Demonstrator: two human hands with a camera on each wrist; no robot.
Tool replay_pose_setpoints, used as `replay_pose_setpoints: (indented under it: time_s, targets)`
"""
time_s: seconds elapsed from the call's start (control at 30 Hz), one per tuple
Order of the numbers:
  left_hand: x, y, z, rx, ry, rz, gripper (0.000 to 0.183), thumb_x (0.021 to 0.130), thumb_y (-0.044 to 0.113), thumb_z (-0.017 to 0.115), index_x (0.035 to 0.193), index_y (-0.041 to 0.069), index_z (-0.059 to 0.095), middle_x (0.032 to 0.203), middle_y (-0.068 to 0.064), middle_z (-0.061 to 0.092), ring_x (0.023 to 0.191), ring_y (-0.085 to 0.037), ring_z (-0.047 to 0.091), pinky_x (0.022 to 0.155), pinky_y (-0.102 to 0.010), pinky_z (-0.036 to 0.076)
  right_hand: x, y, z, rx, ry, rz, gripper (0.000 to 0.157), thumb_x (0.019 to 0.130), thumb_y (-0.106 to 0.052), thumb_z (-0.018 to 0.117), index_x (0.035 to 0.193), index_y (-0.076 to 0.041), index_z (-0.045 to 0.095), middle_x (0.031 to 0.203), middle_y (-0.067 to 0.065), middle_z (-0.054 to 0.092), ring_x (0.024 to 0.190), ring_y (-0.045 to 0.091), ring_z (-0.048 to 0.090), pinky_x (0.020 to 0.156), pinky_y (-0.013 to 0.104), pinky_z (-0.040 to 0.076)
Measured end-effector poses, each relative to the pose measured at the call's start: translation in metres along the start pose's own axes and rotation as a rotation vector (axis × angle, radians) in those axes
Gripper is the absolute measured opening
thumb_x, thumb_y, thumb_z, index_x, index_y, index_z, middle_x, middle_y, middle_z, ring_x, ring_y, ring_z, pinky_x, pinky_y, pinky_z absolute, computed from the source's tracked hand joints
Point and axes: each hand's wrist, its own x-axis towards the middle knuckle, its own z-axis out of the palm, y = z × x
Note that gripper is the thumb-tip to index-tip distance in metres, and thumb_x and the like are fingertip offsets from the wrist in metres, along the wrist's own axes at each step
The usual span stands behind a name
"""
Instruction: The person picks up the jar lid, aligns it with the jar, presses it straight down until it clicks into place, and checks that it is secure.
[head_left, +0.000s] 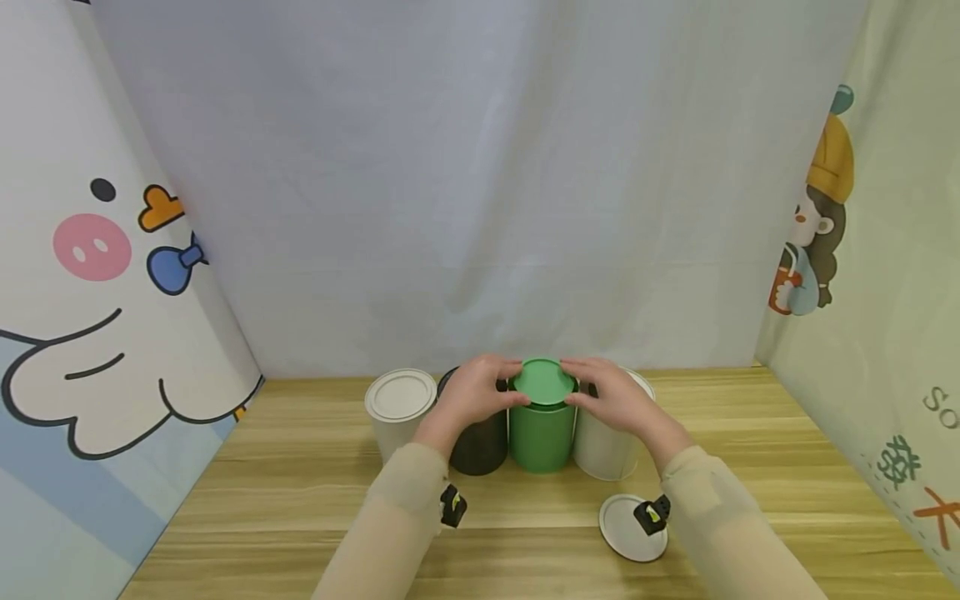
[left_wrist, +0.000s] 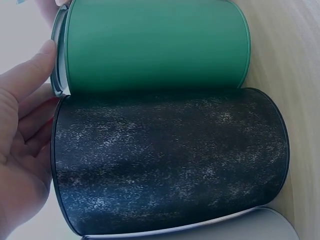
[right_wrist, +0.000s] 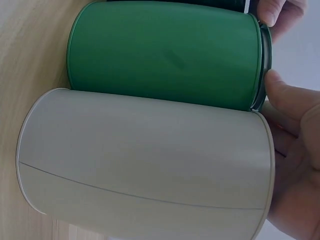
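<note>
Wooden table, four cans in a row. With the green can as clock centre: black can at 9, a lidded white can beyond it, plain white can at 3. My left hand and right hand are both pinching the green lid at its edge, thumbs on the rim, right on top of the green can. I'd call that one halfway: it isn't seated flush, and I can't tell if it's going on or off. The loose pale lid, flat on the table between 4 and 5, looks like unfinished business. Black can's top is behind my hand, no idea there. Only the head view gets the loose lid; the wrist views show the gap under the green lid better, and only the right wrist catches the plain white can's seam.
</note>
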Motion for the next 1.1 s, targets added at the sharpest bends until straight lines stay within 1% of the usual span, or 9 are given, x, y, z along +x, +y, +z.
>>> replay_pose_setpoints:
  time_s: [0.3,0.63,0.77,0.93,1.1]
  targets:
    - [0.0031,0.0025,-0.0002,0.014,-0.04,-0.042,0.052,0.087,0.029,0.078,0.133,0.007,0.064,0.135,-0.01,0.06,0.125,-0.028,0.056,0.102,-0.041,0.047,0.0019,0.0036,0.0003,-0.013,-0.025,-0.001,0.047,0.091,-0.008,0.071,0.132,0.01,0.058,0.135,0.025,0.056,0.123,0.045,0.051,0.102,0.057,0.042]
    - [0.0051,0.0011,0.0003,0.046,-0.059,-0.038,0.05,0.088,0.029,0.077,0.131,0.006,0.065,0.133,-0.012,0.061,0.125,-0.029,0.055,0.103,-0.042,0.046,0.0032,0.0039,-0.001,-0.025,-0.059,0.005,0.046,0.093,-0.009,0.069,0.133,0.01,0.057,0.137,0.027,0.054,0.124,0.046,0.05,0.103,0.058,0.041]
    - [0.0052,0.0006,0.0006,0.042,-0.065,-0.034,0.048,0.089,0.029,0.076,0.13,0.006,0.066,0.133,-0.011,0.062,0.125,-0.029,0.056,0.103,-0.041,0.047,0.0034,0.0029,-0.0019,-0.027,-0.076,0.008,0.047,0.093,-0.01,0.069,0.133,0.011,0.056,0.137,0.027,0.053,0.125,0.047,0.049,0.104,0.058,0.04]
    - [0.004,0.0005,0.0011,0.015,-0.067,-0.039,0.047,0.089,0.027,0.076,0.13,0.006,0.066,0.133,-0.012,0.062,0.124,-0.029,0.056,0.102,-0.042,0.047,0.0041,0.0028,-0.0021,-0.018,-0.099,0.007,0.047,0.094,-0.011,0.068,0.134,0.011,0.055,0.138,0.028,0.052,0.125,0.047,0.048,0.104,0.058,0.04]
    - [0.0022,0.0009,0.0029,0.0,-0.064,-0.044,0.047,0.09,0.027,0.075,0.13,0.004,0.065,0.133,-0.013,0.061,0.124,-0.029,0.056,0.102,-0.042,0.047,0.0036,0.0036,-0.0026,-0.022,-0.103,0.007,0.046,0.095,-0.013,0.067,0.133,0.011,0.056,0.138,0.028,0.052,0.126,0.047,0.048,0.105,0.058,0.039]
